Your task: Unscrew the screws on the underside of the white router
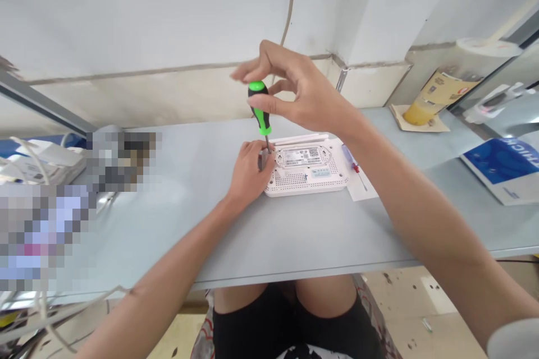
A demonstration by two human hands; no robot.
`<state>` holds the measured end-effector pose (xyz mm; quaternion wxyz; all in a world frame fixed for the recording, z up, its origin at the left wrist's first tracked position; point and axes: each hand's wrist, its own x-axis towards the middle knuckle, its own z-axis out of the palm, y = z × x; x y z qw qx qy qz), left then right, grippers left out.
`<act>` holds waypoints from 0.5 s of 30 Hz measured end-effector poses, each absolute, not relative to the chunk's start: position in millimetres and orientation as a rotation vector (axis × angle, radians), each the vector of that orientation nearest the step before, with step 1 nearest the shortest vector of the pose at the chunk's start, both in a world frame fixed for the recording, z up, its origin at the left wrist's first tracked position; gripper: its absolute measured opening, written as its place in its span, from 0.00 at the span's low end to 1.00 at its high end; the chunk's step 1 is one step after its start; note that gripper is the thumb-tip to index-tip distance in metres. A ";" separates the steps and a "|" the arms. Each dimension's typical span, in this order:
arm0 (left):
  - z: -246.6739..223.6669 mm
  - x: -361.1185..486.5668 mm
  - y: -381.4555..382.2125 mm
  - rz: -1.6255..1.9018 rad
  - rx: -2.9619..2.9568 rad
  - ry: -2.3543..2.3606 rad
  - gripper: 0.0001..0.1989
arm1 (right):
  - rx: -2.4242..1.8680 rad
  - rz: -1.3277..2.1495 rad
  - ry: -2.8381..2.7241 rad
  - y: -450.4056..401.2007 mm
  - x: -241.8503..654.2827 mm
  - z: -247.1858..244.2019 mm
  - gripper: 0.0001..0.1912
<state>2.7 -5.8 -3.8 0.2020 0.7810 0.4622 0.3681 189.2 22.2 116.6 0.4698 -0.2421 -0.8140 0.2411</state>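
The screwdriver [260,106] had a glossy moulded plastic handle in green and black, with a steel shaft [268,143] that showed a dull metallic sheen. The router [307,182] was smooth white plastic, pierced by rows of vent holes, and carried a printed label [301,156] that looked like paper. The worktop [320,235] had a smooth, matt, pale finish. A slim screwdriver [348,157] with a translucent plastic handle and thin metal shaft lay on a matt white paper sheet [362,193]. Further right, a booklet [501,165] had a glossy blue cover. The black shorts [252,325] were matt cloth, and the wall [126,11] was flat matt paint.
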 end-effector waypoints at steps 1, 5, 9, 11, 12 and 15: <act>-3.8 2.3 -5.8 1.025 2.182 1.291 0.02 | -0.584 0.630 -1.986 21.9 187.9 115.7 0.16; -4.0 1.1 -6.7 1.009 2.185 1.292 0.03 | -0.565 0.628 -1.968 26.3 186.0 113.1 0.16; -5.0 1.2 -7.3 1.000 2.203 1.296 0.02 | -0.608 0.561 -2.042 25.8 196.0 117.9 0.13; -5.5 1.6 -7.6 0.998 2.211 1.296 0.02 | -0.617 0.562 -2.069 22.7 200.2 120.3 0.10; -5.7 2.0 -7.7 0.999 2.213 1.298 0.02 | -0.615 0.585 -2.075 21.0 200.8 120.8 0.09; -5.8 3.4 -7.9 1.005 2.220 1.304 0.02 | -0.566 0.686 -2.056 18.4 196.0 119.3 0.09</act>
